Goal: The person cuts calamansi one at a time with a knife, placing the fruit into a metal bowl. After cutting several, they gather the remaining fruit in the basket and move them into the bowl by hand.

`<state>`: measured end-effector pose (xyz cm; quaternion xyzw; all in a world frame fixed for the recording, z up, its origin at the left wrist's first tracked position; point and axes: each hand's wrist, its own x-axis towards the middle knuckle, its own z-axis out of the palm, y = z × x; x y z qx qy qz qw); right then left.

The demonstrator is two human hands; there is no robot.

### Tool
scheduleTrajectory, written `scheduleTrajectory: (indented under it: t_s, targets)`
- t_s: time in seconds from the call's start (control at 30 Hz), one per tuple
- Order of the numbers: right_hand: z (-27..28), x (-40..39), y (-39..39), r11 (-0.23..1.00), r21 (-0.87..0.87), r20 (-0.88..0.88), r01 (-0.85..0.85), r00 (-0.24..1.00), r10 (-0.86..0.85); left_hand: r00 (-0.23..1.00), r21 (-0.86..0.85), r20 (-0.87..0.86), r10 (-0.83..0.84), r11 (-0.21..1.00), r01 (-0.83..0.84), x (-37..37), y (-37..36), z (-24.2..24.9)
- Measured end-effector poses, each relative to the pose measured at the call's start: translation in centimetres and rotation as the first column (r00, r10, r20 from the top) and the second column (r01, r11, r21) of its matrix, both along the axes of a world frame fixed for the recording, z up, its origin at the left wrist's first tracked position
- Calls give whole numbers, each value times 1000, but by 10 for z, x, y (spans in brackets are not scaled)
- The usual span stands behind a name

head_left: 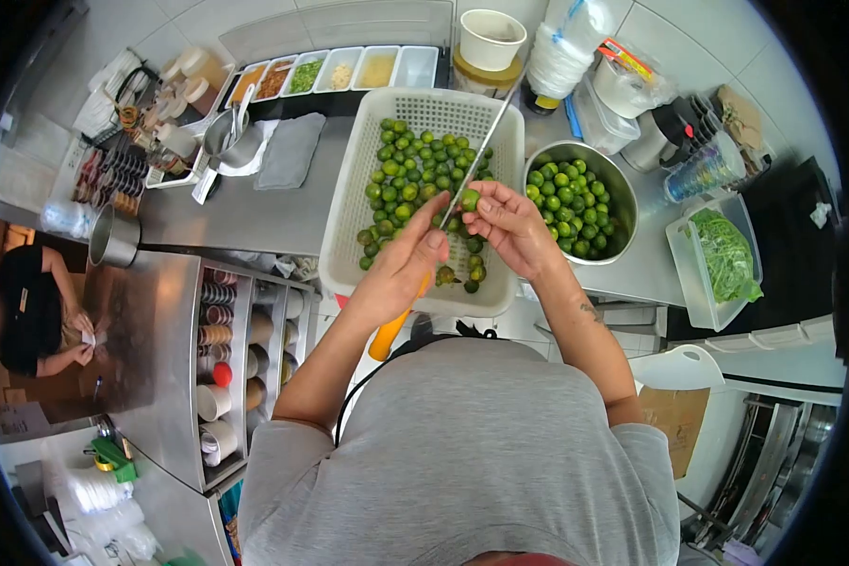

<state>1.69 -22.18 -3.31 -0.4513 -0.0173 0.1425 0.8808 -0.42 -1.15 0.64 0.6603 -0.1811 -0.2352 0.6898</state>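
Observation:
My left hand (407, 253) is closed around a knife, its orange handle (387, 332) jutting back below the palm. The long narrow blade (496, 134) slants up and to the right over the basket. Between the fingertips of my right hand (511, 226) is a small green lime (469, 199), right at the blade's edge. Beneath both hands, a white perforated basket (351, 203) holds many loose limes (410, 170). Just right of it, a round steel pot (629, 222) is well filled with more limes (575, 203).
Behind the basket runs a row of white trays (415, 66) with toppings. A grey cloth (291, 151) and a small steel pot (233, 140) are at left. A clear bin of leafy greens (724, 250) stands right. Another person (33, 302) is at the far-left counter.

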Motion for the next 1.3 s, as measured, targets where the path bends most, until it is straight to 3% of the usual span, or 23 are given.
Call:
scheduleTrajectory:
  t_s: [0.07, 0.17, 0.2, 0.27, 0.37, 0.47, 0.57, 0.73, 0.77, 0.87, 1.07, 1.3]
  targets:
    - [2, -5, 0, 998, -28, -10, 50, 999, -50, 1000, 6, -6, -25, 1000, 25, 2, -7, -4]
    - [-3, -11, -1, 996, 91, -47, -4, 999, 9, 998, 30, -29, -64, 997, 65, 5, -10, -8]
    - [-3, -13, 0, 997, 70, -64, 18, 998, -13, 996, 41, -40, -78, 996, 79, 5, -11, -9]
    - [-1, -19, 6, 998, 26, -101, 58, 993, -55, 994, 127, 103, -40, 992, 26, 4, -13, -16]
    - [-1, -22, 11, 977, -204, -17, 60, 998, -65, 983, 143, 183, -10, 990, -17, -4, -15, -11]
    - [1, -22, 11, 982, -182, -51, 54, 997, -64, 981, 168, 195, 16, 985, -50, -9, -15, -14]
    - [-6, -17, 15, 997, 74, -158, 10, 987, 2, 951, 162, 291, 103, 975, -155, -11, -16, -20]
    - [-2, -18, 23, 986, 165, -133, -6, 991, 28, 963, 124, 207, 175, 971, -203, -11, -6, -15]
    - [-3, -16, 23, 979, 202, -117, -15, 992, 39, 950, 123, 253, 186, 967, -222, -14, -6, -12]
    - [3, -12, 25, 982, 181, -166, 49, 986, -19, 942, 192, 307, 135, 961, -200, -19, -1, -10]
    - [-2, -6, 20, 981, 22, -53, 194, 980, -193, 912, 331, 408, 44, 923, -193, -28, 0, -13]
    - [-15, -14, 29, 983, 56, -13, 176, 984, -176, 870, 413, 492, 31, 871, -265, -25, -13, -8]
